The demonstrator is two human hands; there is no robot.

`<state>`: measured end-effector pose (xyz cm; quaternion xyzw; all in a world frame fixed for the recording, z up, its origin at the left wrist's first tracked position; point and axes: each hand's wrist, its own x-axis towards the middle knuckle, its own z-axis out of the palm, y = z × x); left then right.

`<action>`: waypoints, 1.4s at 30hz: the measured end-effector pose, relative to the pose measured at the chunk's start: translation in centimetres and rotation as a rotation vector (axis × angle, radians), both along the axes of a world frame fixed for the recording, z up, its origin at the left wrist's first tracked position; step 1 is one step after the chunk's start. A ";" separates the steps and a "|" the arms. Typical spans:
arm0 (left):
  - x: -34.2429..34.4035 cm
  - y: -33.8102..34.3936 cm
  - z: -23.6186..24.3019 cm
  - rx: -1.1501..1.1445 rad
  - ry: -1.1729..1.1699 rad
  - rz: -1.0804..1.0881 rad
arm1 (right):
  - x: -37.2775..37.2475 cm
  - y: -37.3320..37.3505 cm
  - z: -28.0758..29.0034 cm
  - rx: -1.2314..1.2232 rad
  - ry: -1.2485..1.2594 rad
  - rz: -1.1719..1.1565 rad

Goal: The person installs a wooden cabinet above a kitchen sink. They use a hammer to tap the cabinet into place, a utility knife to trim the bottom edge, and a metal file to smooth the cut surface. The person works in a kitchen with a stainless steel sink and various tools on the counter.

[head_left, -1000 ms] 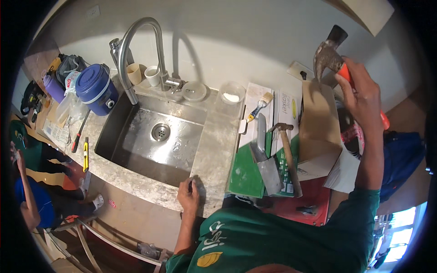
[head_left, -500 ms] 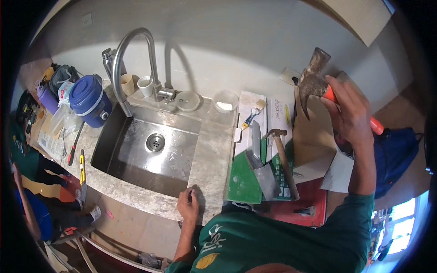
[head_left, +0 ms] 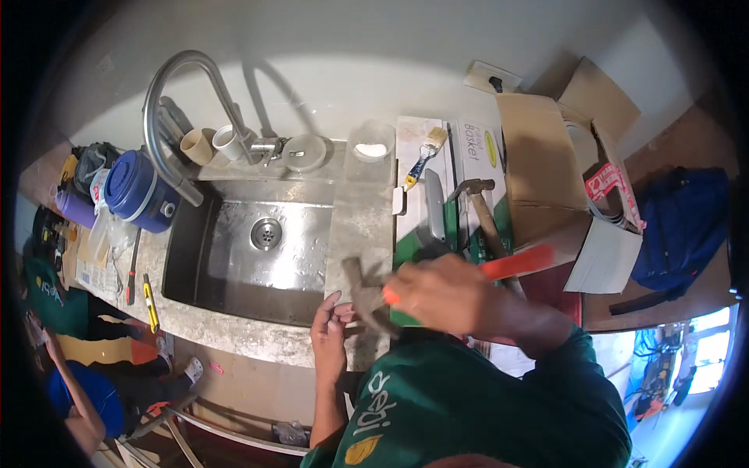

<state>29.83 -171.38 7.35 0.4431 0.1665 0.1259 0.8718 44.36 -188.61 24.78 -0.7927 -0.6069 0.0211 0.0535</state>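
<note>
A claw hammer point(head_left: 364, 288) with an orange handle is gripped in my right hand point(head_left: 452, 295), blurred by motion, low over the counter point(head_left: 355, 238) right of the sink point(head_left: 269, 257). Its head is beside the fingertips of my left hand point(head_left: 331, 327); whether it touches anything there I cannot tell. That left hand is at the counter's front edge, fingers curled on something small that I cannot make out. Farther right, boxes point(head_left: 413, 230) carry a paintbrush point(head_left: 425, 156), a trowel point(head_left: 434, 210) and a wooden-handled hammer point(head_left: 484, 214).
Left are a blue jug point(head_left: 136, 187), screwdriver point(head_left: 130, 285) and yellow utility knife point(head_left: 150, 304); behind, a faucet point(head_left: 187, 70), two cups point(head_left: 197, 147) and plastic containers point(head_left: 370, 144). An open carton point(head_left: 538, 148) and blue backpack point(head_left: 679, 226) are right. Two people point(head_left: 82, 398) work lower left.
My right hand has swung the hammer from raised at the upper right down and leftward to beside my left hand. My left fingers sit slightly higher in view, and the view itself has shifted.
</note>
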 end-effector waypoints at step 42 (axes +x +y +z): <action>-4.8 0.1 -7.1 0.280 0.426 0.397 | 37.8 10.5 18.4 1.571 -0.856 -0.744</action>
